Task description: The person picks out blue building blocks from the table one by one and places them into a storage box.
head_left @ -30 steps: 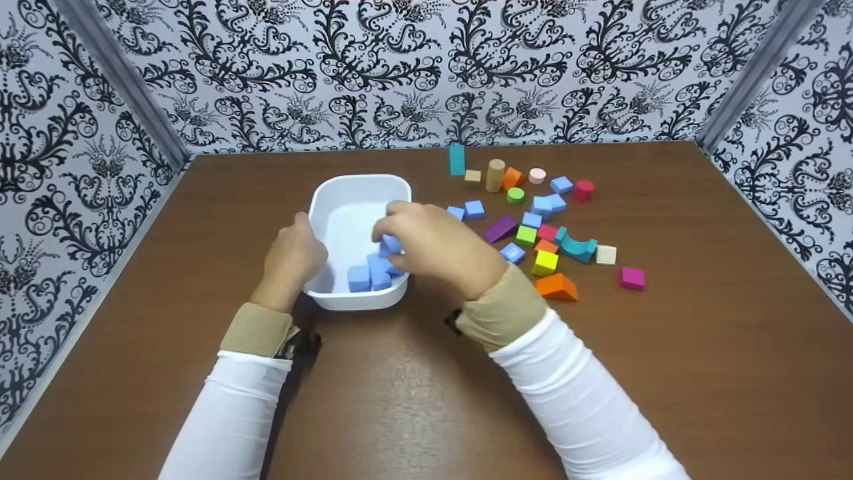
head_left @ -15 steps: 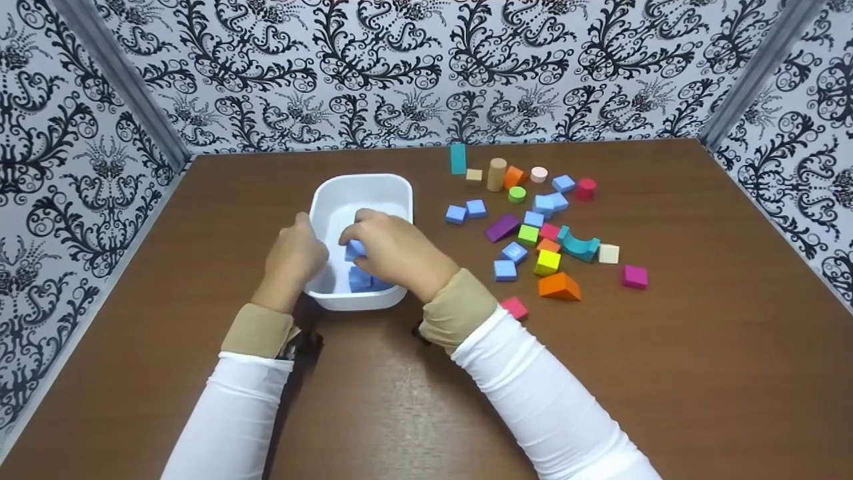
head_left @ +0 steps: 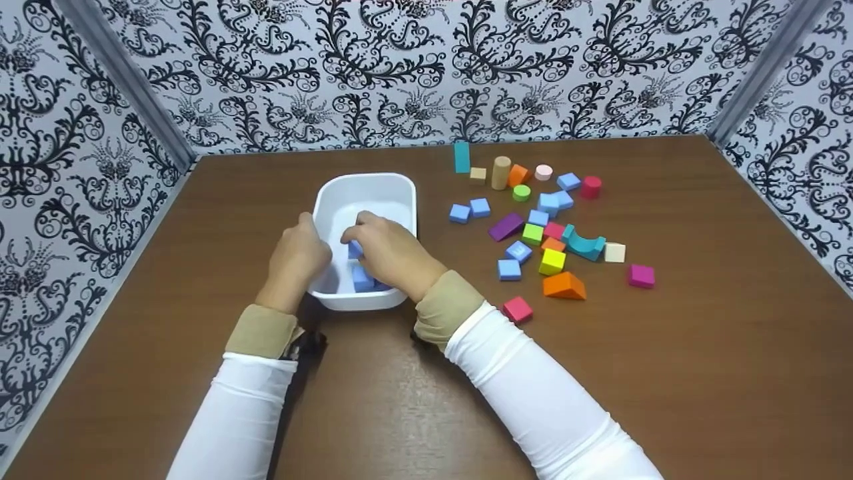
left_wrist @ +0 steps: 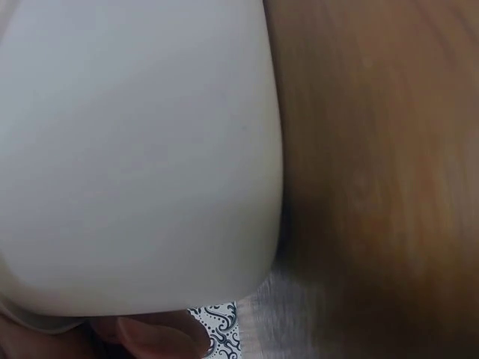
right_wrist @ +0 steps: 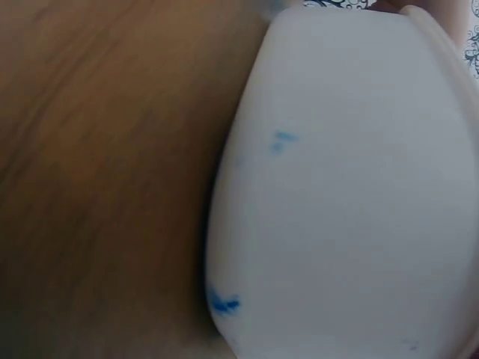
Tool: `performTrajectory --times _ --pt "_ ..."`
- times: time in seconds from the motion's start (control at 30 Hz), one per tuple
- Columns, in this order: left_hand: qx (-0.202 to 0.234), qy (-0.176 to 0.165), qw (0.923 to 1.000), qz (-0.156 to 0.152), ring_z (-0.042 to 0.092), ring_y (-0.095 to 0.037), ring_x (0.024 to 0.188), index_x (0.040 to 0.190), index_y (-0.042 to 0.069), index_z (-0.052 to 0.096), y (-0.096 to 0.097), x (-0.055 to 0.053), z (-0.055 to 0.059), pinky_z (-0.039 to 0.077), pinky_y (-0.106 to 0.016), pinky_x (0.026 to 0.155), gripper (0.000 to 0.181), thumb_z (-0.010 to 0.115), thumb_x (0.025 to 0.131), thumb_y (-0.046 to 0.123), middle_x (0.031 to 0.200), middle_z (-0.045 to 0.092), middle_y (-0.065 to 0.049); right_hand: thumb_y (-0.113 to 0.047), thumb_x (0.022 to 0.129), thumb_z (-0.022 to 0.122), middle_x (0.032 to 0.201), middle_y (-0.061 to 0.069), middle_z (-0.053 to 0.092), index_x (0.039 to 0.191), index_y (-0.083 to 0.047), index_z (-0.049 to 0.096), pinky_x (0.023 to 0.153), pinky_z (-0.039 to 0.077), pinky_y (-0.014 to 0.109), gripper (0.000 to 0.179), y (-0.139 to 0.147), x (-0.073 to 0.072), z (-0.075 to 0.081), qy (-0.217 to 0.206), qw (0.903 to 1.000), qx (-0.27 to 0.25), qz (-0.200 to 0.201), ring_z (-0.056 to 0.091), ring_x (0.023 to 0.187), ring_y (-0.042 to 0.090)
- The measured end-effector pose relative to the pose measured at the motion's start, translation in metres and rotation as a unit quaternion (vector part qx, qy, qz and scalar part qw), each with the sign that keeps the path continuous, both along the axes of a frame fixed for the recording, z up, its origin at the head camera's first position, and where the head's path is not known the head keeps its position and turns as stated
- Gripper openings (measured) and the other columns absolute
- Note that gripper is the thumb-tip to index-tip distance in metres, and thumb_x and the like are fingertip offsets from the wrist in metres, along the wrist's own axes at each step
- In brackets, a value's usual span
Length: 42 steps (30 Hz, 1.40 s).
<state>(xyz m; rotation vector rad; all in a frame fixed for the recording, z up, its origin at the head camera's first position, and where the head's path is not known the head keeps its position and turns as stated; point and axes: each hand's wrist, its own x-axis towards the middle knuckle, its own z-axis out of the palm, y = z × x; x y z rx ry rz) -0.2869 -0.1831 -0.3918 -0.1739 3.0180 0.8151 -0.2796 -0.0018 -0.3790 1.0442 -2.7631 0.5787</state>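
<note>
Watching remotely, I see right hand (head_left: 394,253), fingers clamped on a blue block (head_left: 354,250) inside the white tub (head_left: 358,304); left hand (head_left: 298,255), fingers gripping its left rim.

- Head: above and behind left hand (head_left: 298,259) and right hand (head_left: 392,255), facing forward and down, far enough back for the whole tub (head_left: 358,303) and much of the table (head_left: 380,393).
- Left wrist: below left hand, turned sideways, very near the tub's outer wall.
- Right wrist: below right hand, also sideways, equally close.
- All three share tub, table, wallpaper (head_left: 426,80).
</note>
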Motion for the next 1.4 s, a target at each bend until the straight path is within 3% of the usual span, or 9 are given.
performTrajectory --times 0.37,0.9,1.23,1.4 --pt "0.002 -0.014 0.9999 0.006 0.066 -0.048 0.117 0.148 -0.012 0.039 0.005 0.004 0.008 0.055 -0.062 0.096 0.054 0.048 0.098 0.006 0.132 0.062 -0.037 -0.005 0.098 0.071 0.11 0.008 0.067 0.127 -0.011 0.079 0.091 0.054 0.034 0.031 0.001 -0.001 -0.002 -0.046 0.9987 0.019 -0.002 0.063 0.095 0.022" --pt "0.0 -0.011 0.9999 0.005 0.067 -0.049 0.116 0.148 -0.012 0.04 0.003 0.005 0.005 0.055 -0.062 0.094 0.055 0.048 0.097 0.005 0.13 0.062 -0.038 -0.01 0.1 0.072 0.11 0.007 0.066 0.129 -0.013 0.079 0.091 0.053 0.033 0.03 0.0 -0.001 -0.005 -0.055 0.9981 0.027 0.006 0.063 0.095 0.02" --pt "0.001 -0.003 1.0 0.002 0.067 -0.051 0.116 0.144 -0.013 0.043 0.002 0.003 0.004 0.054 -0.063 0.095 0.052 0.048 0.096 0.005 0.128 0.063 -0.039 -0.007 0.099 0.073 0.114 0.008 0.067 0.131 -0.011 0.077 0.093 0.054 0.034 0.032 0.0 -0.002 -0.005 -0.057 0.9979 0.028 0.008 0.064 0.098 0.021" --pt "0.0 -0.009 0.9999 0.005 0.068 -0.048 0.113 0.145 -0.011 0.042 -0.003 -0.007 -0.006 0.055 -0.061 0.092 0.054 0.05 0.096 0.008 0.128 0.063 -0.037 -0.008 0.099 0.074 0.116 0.009 0.068 0.13 -0.009 0.077 0.096 0.054 0.035 0.032 0.0 -0.002 -0.006 -0.06 0.9978 0.026 0.009 0.066 0.1 0.022"
